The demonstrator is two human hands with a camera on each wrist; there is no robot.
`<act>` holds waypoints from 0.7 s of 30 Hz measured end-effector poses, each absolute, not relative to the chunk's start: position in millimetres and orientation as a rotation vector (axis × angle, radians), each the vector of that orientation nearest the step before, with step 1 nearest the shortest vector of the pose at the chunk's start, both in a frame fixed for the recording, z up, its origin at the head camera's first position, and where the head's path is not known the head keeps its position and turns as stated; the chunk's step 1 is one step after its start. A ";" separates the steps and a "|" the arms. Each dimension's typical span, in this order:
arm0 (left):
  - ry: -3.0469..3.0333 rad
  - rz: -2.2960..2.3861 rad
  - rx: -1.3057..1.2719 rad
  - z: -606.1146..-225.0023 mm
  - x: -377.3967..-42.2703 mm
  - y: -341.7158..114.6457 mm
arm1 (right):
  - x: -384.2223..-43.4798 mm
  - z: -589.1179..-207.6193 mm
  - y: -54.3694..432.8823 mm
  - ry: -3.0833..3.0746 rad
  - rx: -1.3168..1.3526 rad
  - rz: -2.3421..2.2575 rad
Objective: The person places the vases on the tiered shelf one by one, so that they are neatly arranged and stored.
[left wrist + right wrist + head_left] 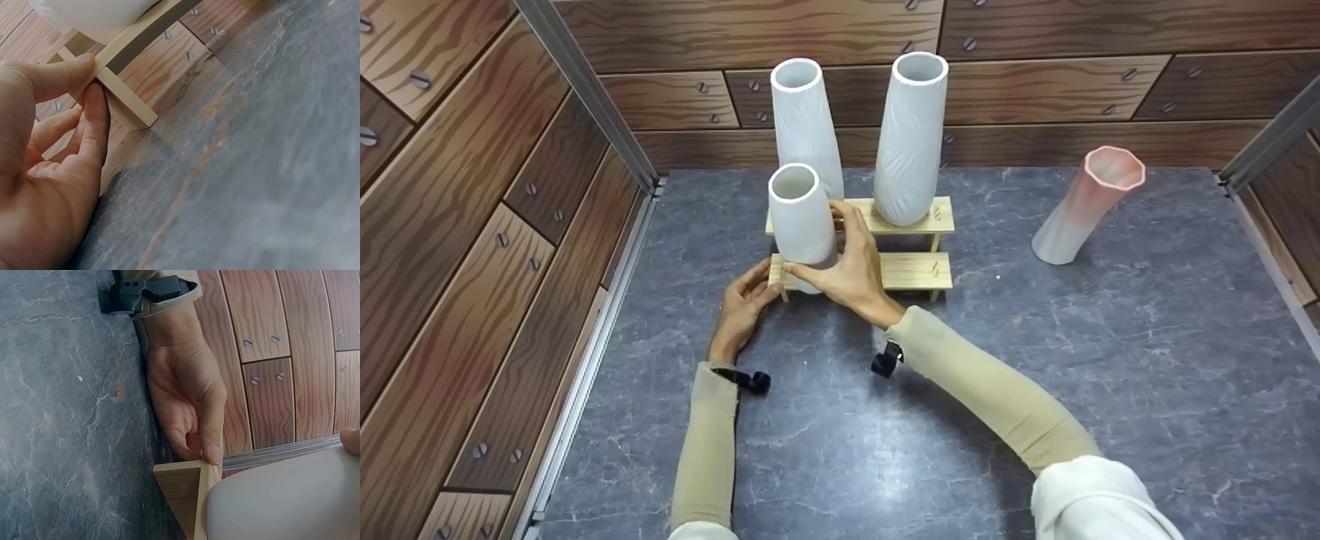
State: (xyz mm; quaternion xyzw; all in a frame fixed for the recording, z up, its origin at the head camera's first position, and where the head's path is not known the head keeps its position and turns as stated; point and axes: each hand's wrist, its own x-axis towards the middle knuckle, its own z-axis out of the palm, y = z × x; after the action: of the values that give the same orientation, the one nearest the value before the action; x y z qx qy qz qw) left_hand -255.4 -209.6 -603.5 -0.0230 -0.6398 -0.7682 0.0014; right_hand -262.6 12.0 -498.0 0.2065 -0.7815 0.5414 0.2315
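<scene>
A white vase [801,225] stands upright at the left end of the front plank of a small pale wooden display stand [911,271]. My right hand [856,266] grips this vase low on its body, thumb in front and fingers round its right side. In the right wrist view only a fingertip [351,441] of that hand shows, beside the vase [287,495]. My left hand [742,304] pinches the stand's left front end. The left wrist view shows its thumb and forefinger on the wooden corner near a leg [129,104]. The vase's base is partly hidden by my right hand.
Two taller white vases, one on the left [806,124] and one on the right [911,142], stand at the rear plank. A pink-and-white vase [1084,206] stands on the dark marbled table [1110,390] at the right. Wood-patterned walls [1035,90] enclose the table.
</scene>
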 end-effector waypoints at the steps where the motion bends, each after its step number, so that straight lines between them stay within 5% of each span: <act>1: -2.007 -2.415 -0.072 -603.1 -255.3 -209.5 | -262.5 -497.8 11.8 -2.149 0.567 1.488; 21: -2.028 -2.410 -0.047 -602.0 -254.7 -209.7 | -256.8 -493.9 16.3 -2.119 0.626 1.523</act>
State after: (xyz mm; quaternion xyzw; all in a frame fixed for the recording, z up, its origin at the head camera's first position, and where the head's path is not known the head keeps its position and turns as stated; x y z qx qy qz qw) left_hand -254.7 -209.7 -602.0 -0.0148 -0.6438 -0.7650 -0.0042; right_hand -256.8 16.3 -493.9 0.2273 -0.7689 0.5528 0.2269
